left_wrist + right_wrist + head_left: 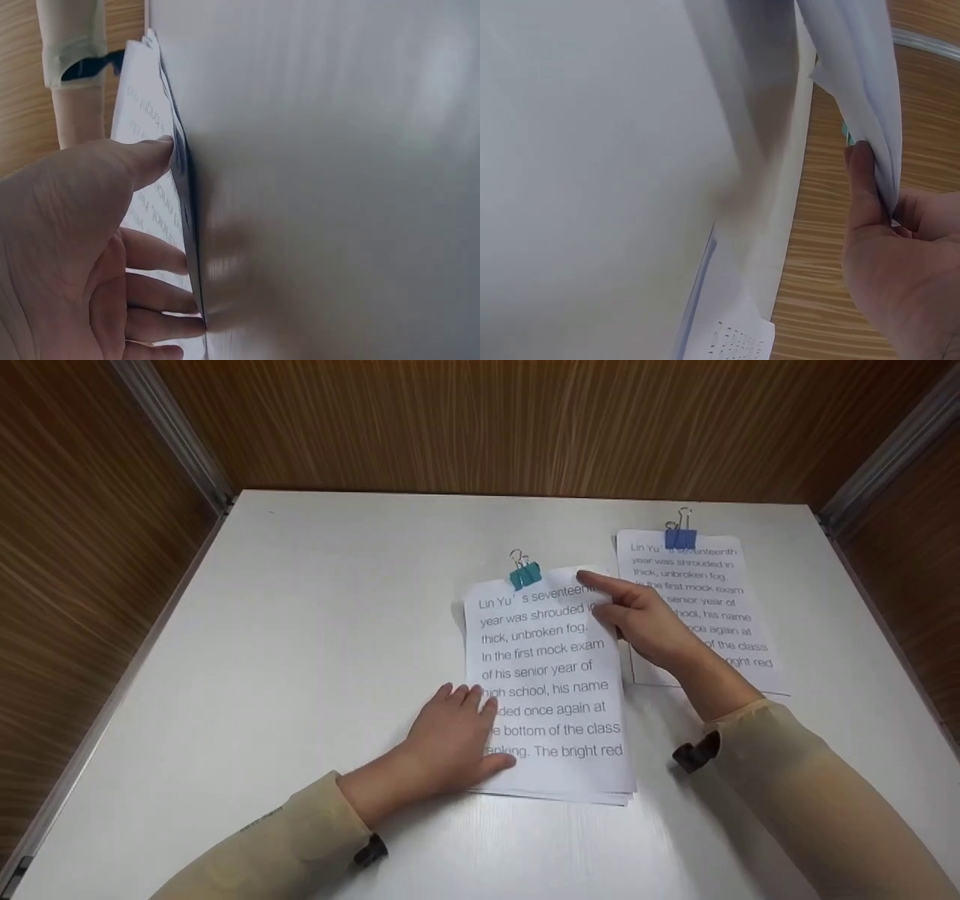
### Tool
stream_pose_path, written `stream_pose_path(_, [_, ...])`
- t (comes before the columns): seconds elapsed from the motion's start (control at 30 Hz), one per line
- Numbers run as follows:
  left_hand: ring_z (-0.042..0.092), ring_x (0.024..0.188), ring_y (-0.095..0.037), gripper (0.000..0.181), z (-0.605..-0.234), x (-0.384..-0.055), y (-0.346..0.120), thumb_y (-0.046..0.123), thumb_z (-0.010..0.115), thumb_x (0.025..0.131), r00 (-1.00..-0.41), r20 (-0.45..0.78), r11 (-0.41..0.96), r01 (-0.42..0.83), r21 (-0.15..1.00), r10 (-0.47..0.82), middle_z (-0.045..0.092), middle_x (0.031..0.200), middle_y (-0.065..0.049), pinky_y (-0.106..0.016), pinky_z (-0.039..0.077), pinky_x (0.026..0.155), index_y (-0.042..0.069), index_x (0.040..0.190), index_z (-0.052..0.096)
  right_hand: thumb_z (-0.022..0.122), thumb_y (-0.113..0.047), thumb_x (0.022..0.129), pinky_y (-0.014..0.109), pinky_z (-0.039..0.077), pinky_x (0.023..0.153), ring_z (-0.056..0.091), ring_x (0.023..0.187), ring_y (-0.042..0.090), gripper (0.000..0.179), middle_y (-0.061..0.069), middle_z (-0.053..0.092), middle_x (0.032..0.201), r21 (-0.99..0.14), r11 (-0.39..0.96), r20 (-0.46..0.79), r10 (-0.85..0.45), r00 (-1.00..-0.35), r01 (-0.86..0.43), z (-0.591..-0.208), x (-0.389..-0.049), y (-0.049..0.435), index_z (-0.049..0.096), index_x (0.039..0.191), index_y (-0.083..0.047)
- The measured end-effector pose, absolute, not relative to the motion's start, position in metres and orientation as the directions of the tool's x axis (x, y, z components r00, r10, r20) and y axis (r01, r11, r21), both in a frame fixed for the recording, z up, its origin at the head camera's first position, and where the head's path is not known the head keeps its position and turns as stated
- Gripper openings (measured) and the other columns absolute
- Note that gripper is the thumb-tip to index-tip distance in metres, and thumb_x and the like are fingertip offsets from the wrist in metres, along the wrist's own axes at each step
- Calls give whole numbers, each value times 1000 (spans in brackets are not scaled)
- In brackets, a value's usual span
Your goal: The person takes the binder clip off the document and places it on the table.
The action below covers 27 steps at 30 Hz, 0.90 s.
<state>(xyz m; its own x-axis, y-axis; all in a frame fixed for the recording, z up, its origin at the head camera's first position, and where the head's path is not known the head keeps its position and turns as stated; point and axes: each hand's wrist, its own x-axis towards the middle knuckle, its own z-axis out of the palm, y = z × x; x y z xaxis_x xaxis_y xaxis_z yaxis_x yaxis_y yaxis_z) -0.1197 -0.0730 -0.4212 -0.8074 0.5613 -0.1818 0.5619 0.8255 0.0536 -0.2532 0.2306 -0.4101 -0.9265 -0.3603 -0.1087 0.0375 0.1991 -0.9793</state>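
Sheets (551, 671) are sitting over about the middle of the table (300, 622), print facing up and top leaning slightly toward 11 o'clock. At their 8 o'clock, the left hand (450, 735) is lying spread: its fingers are touching the left edge, its thumb resting near the bottom. Down at 6 o'clock the loose ends are fanning slightly, so they are probably slipping easily against one another. Toward 12 o'clock a teal clip (526, 575) is binding the top, likely making that end the stiffest, steadiest place to grip. At 1 o'clock the right hand (652, 626) is pinching the edge between thumb and fingers; in the right wrist view the sheets are bowing there, looking light, limp and easily creased. Supporting both long edges is seeming gentler than holding one corner. Toward the table's 2 o'clock, a second set (712, 611) is lying in a blue clip (681, 538).
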Motion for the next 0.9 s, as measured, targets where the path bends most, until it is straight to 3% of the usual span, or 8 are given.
stream_pose_path(0.13, [54,140,-38,81,-410,-132,-81,64,57,102,-820,-99,823,549,145,564,60,147,-22,-55,32,123,-1,150,56,52,-4,110,29,62,81,70,117,25,54,12,58,153,-988,155,-76,-348,-934,22,-406,-246,229,50,160,-24])
stream_pose_path(0.4, [47,149,-33,74,-375,-173,-94,57,58,105,-863,80,818,499,285,498,52,158,-15,-48,23,129,6,158,49,52,-5,110,30,62,85,69,120,24,53,13,58,153,-993,118,-25,-352,-936,-17,-398,-230,226,51,160,-23])
stream_pose_path(0.6, [49,147,-31,73,-356,-206,-103,52,66,103,-880,230,742,475,474,416,54,157,-8,-44,33,125,12,160,48,53,-4,110,29,62,84,71,117,24,52,13,61,150,-991,121,5,-367,-930,-52,-394,-223,225,52,159,-21])
stream_pose_path(0.9, [50,145,-11,75,-348,-253,-112,48,73,101,-906,162,514,361,778,392,52,160,-1,-27,38,119,16,163,45,52,-1,109,30,62,85,69,121,24,53,13,58,154,-993,90,34,-393,-919,-76,-394,-217,225,51,159,-17])
